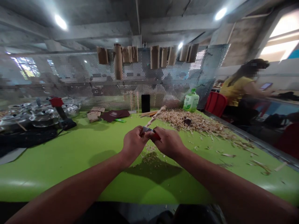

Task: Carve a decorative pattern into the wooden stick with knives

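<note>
My left hand (133, 142) is closed round the lower end of a carved wooden stick (156, 116) that points up and away to the right. My right hand (168, 142) is closed on a knife with a red handle (156, 135), its short blade (147, 129) lying against the stick between my two hands. Both hands hover above the green table (77, 155), over a small heap of fine shavings (149, 154).
A big pile of wood shavings (193, 122) spreads across the table's right side. A green bottle (191, 100), a black box (145, 103), brown pouches (114, 115) and a perforated metal screen (93, 81) stand behind. Metal lids (39, 113) sit left. A person in yellow (238, 88) sits right.
</note>
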`<state>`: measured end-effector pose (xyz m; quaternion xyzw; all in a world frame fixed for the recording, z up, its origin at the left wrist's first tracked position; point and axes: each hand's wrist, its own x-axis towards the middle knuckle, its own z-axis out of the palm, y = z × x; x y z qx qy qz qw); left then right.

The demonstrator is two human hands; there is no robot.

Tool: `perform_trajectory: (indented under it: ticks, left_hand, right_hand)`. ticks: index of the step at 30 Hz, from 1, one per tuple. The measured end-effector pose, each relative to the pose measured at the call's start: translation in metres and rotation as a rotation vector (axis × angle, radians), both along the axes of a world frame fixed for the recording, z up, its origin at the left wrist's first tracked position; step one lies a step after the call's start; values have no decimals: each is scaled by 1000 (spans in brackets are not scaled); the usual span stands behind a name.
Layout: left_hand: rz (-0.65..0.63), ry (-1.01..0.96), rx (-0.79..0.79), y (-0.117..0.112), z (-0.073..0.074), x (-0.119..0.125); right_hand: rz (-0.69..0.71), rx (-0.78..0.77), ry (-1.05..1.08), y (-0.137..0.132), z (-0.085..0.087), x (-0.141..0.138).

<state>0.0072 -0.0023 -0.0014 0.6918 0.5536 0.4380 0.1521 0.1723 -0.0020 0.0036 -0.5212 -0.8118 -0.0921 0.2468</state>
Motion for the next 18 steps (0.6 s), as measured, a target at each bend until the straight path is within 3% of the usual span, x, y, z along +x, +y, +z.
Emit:
perform_trajectory:
  ticks: [9, 13, 18]
  left_hand:
    - [-199, -277, -65, 12, -9, 1]
    - [-246, -250, -28, 10, -8, 1]
    - [-209, -137, -23, 6, -2, 0]
  right_hand:
    - [77, -38, 76, 2, 2, 1]
    - [88, -66, 102, 2, 0, 1]
    - [71, -70, 77, 0, 1, 1]
